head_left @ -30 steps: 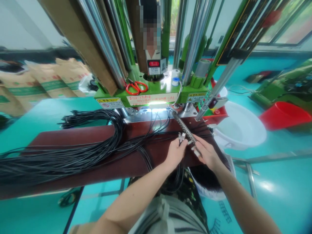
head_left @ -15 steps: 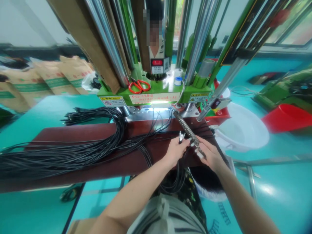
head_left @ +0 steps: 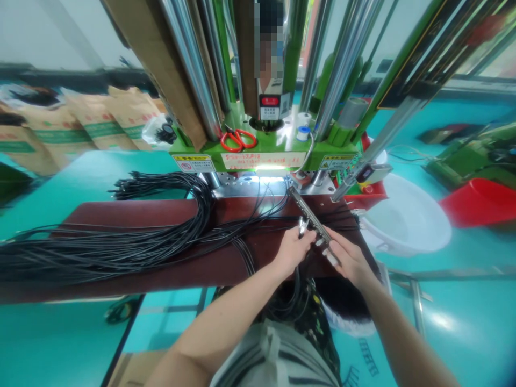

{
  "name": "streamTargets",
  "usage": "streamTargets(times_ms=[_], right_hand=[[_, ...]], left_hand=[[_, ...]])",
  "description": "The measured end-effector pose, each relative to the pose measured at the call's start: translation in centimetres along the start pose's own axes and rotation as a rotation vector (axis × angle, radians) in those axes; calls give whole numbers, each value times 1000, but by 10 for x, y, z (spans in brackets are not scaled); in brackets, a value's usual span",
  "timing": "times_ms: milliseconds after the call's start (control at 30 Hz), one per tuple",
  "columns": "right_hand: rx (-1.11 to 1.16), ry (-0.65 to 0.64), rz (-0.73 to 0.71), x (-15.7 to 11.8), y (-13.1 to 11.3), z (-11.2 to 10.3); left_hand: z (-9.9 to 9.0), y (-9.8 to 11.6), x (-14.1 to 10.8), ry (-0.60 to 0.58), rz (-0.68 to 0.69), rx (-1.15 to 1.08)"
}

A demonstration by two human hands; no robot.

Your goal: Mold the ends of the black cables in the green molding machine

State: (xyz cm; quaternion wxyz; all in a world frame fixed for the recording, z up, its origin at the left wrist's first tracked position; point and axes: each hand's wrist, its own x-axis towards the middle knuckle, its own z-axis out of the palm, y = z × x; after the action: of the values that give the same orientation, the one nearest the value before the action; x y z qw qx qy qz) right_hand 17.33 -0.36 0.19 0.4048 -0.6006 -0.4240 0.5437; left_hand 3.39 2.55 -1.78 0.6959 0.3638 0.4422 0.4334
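My right hand (head_left: pixel 351 259) is closed round the near end of a narrow metal bar (head_left: pixel 308 210) with notches along it. The bar slants away to the left, its far end close to the press. Pale plug-like pieces (head_left: pixel 331 257) stick out along its near part. My left hand (head_left: pixel 295 249) is pinched beside the bar, with shiny metal tips (head_left: pixel 302 224) standing up from the fingers. Black cables (head_left: pixel 297 287) hang below this hand; their join to the tips is hidden by the fingers.
A green press (head_left: pixel 193 149) with a lit work area stands ahead, red-handled scissors (head_left: pixel 238 141) on its ledge. A thick bundle of black cables (head_left: pixel 153 242) covers the brown table's (head_left: pixel 108 212) left. At right are a white tub (head_left: pixel 419 226) and red bucket (head_left: pixel 478 204).
The view has shifted slightly, so the press and table sit a little farther right. Both hands keep their hold, with hardly any movement against the bar.
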Motion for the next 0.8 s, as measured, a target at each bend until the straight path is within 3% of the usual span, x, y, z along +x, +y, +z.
streamTargets(times_ms=[200, 433, 633, 800], right_hand=[[92, 63, 71, -4, -12, 0], [9, -30, 81, -2, -10, -4], [2, -69, 91, -1, -9, -6], [-141, -105, -89, 4, -9, -10]], left_hand=[[-8, 6, 2, 95, 94, -55], [-10, 3, 4, 113, 92, 155], [-11, 3, 3, 130, 98, 147], [-13, 0, 3, 122, 103, 98]])
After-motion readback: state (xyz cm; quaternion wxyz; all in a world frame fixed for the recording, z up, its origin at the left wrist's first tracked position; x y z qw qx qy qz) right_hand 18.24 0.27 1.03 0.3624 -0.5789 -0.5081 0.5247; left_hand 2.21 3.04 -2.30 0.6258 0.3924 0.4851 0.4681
